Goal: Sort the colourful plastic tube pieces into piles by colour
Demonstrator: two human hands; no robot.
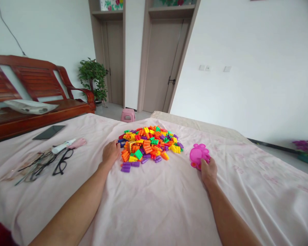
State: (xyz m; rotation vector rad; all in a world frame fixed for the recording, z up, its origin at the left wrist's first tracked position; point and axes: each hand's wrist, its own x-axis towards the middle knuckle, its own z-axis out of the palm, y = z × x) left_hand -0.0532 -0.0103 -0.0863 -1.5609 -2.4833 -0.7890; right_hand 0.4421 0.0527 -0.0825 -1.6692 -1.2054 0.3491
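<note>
A heap of small plastic building pieces point(150, 145) in orange, yellow, purple, green and red lies on the pink sheet point(154, 198). My left hand point(111, 153) is closed at the heap's left edge, fingertips against a dark blue piece point(122, 140); what it grips is mostly hidden. To the right of the heap, my right hand point(209, 170) pinches a bright pink plastic dish with rounded lobes point(196, 154) by its near right edge. This dish is held just over or on the sheet; I cannot tell which.
On the left lie black-framed glasses point(63, 162), thin sticks or brushes point(36, 167), a white tube point(63, 146) and a dark flat tablet point(49, 132). A wooden bench point(41, 82), a pink stool point(127, 115) and a potted plant point(93, 78) stand beyond the sheet.
</note>
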